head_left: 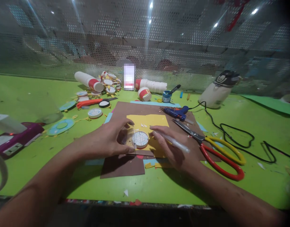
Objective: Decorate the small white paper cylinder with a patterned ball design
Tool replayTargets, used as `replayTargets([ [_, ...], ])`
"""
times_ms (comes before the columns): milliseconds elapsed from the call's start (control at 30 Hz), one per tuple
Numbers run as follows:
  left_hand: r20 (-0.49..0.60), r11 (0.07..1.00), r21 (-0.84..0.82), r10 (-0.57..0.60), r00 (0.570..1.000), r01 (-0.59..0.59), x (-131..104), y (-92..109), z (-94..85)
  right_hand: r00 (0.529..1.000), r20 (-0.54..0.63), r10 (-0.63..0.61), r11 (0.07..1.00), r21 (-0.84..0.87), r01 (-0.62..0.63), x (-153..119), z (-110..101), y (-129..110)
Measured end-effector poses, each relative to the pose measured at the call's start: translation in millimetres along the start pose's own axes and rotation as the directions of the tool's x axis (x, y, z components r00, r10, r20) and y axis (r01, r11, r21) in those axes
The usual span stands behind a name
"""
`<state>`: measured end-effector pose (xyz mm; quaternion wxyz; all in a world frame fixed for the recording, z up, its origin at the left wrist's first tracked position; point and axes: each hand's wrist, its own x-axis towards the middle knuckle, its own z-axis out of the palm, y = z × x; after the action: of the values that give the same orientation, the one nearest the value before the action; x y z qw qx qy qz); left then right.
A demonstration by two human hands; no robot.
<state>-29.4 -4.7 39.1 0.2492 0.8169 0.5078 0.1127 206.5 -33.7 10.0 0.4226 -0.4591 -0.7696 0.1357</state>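
Note:
On a yellow sheet (pixel 156 121) lies a round white disc (pixel 140 139) with dark dots and ruled lines on its face. My left hand (pixel 109 137) curves in from the left, thumb and fingers gripping a clear plastic ruler (pixel 129 137) against the disc's left side. A pale, see-through pen (pixel 176 143) is in my right hand (pixel 175 148), just right of the disc. Its tip is hard to make out near my fingertips. Beneath the yellow sheet is brown card (pixel 121 110).
Open scissors (pixel 203 137) and a blue glue gun (pixel 176 112) with a black cord lie at right. Behind are stacked paper cups (pixel 154 85), a paint jar (pixel 166 96) and a white jug (pixel 218 90). An orange-handled cutter (pixel 90 102), cut discs (pixel 95 113) and a purple power strip (pixel 19 138) are left.

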Motion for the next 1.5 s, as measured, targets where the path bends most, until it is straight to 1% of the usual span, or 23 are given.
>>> replayTargets([
  [67,0.025,0.999,0.033,-0.012,1.000,0.011,-1,2,0.4,1.000,0.002,0.005,1.000,0.003,-0.005,-1,0,0],
  [167,0.054,0.998,0.059,-0.035,0.998,0.032,-1,8,2.5,0.999,0.023,0.025,0.996,0.086,-0.026,-2,-1,1],
  [300,0.058,0.996,0.066,-0.056,0.997,0.052,0,11,5.6,0.995,0.018,0.095,0.978,0.184,-0.097,-4,3,3],
  [433,0.061,0.996,0.071,-0.049,0.997,0.045,2,14,8.7,0.985,0.054,0.161,0.947,0.273,-0.170,-3,9,5],
  [600,0.025,0.996,0.092,-0.015,1.000,0.012,4,17,13.5,0.979,0.092,0.183,0.935,0.292,-0.203,-2,13,5],
  [767,0.025,0.994,0.112,0.011,1.000,-0.013,6,15,16.3,0.969,0.125,0.216,0.896,0.368,-0.247,-2,15,5],
  [867,0.028,0.993,0.114,0.018,0.999,-0.021,6,15,16.4,0.958,0.172,0.228,0.867,0.411,-0.280,-2,17,5],
  [967,0.025,0.993,0.114,0.023,0.999,-0.025,5,16,16.1,0.959,0.184,0.217,0.871,0.407,-0.275,0,16,5],
  [1100,0.030,0.994,0.112,0.006,1.000,-0.009,5,16,17.1,0.975,0.163,0.150,0.931,0.309,-0.195,2,11,1],
  [1167,0.023,0.993,0.116,0.008,1.000,-0.010,5,15,18.2,0.976,0.172,0.134,0.943,0.281,-0.179,4,9,-2],
  [1333,0.006,0.993,0.113,0.035,0.999,-0.036,6,14,19.9,0.955,0.214,0.205,0.899,0.345,-0.270,4,10,-7],
  [1433,0.009,0.993,0.115,0.029,1.000,-0.030,5,16,18.7,0.955,0.205,0.215,0.891,0.358,-0.278,3,11,-7],
  [1500,0.016,0.992,0.119,0.026,1.000,-0.028,4,17,17.9,0.961,0.194,0.196,0.903,0.345,-0.254,3,11,-7],
])
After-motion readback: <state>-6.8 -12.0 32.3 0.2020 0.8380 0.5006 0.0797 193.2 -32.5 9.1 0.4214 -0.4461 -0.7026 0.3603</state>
